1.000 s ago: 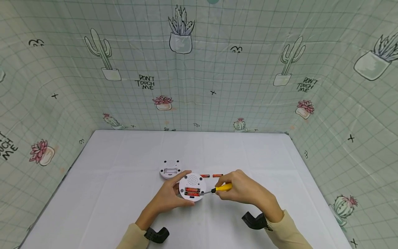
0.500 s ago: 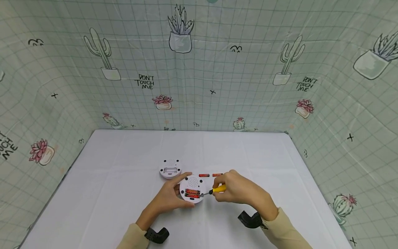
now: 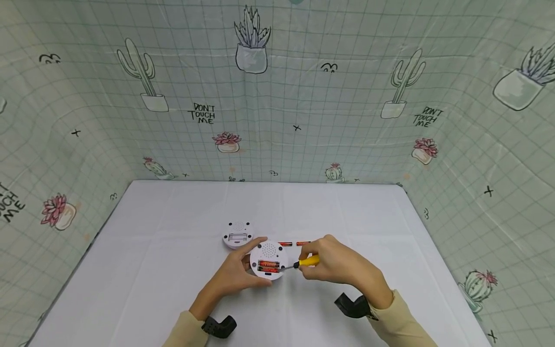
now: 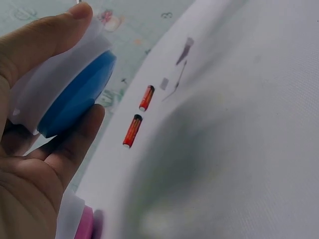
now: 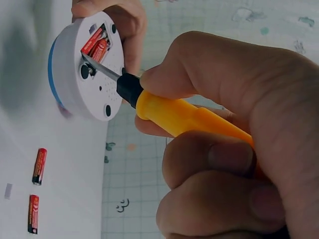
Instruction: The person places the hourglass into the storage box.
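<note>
A round white, blue-faced device (image 3: 270, 249) with two red batteries (image 3: 269, 265) inside is gripped by the left hand (image 3: 234, 273) over a white table (image 3: 303, 207), the right hand (image 3: 336, 262) grasping a yellow screwdriver (image 3: 310, 261), tip by the batteries, before cactus-print cloth (image 3: 286, 91).

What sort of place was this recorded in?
Probably a small staged recording booth: a pale green, cactus-printed fabric sheet encloses three sides of a rectangular white-topped table, and the person wears angular black wrist devices.

head: high over desk (image 3: 186, 217), forward-down | left wrist: close by left hand (image 3: 236, 274) | right wrist: close (desk sideways) | wrists share: loose batteries (image 4: 132, 131)
</note>
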`<state>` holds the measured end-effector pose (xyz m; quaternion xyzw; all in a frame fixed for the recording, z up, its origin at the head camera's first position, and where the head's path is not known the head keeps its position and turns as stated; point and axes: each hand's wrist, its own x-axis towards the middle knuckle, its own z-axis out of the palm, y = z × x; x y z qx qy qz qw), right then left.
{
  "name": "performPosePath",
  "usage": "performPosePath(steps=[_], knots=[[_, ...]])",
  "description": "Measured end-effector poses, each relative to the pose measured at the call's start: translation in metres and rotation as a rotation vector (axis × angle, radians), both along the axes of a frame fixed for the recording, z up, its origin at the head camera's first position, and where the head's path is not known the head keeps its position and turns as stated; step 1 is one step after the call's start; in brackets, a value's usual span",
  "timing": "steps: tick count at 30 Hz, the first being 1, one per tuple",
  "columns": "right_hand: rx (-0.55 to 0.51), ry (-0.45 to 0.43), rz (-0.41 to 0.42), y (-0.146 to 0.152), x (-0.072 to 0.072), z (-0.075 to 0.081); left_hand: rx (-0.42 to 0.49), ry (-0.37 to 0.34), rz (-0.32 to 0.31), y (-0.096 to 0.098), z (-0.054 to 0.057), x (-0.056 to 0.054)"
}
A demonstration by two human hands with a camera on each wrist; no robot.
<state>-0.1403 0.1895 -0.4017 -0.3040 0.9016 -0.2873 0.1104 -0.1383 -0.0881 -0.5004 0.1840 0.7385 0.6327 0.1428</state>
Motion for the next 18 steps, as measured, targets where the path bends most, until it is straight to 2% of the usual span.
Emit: performPosePath(steps=[5,12,18], knots=[[0.011,-0.001,-0.009,-0.002,0.0,0.001,-0.013,0.01,0.002,0.0,0.002,0.0],[0.082,-0.009,-0.029,-0.011,0.001,0.004,-0.02,0.018,0.013,0.0,0.001,0.001],[0.074,-0.011,0.006,-0.012,-0.003,0.004,-0.022,0.026,0.004,-0.001,0.001,0.0]])
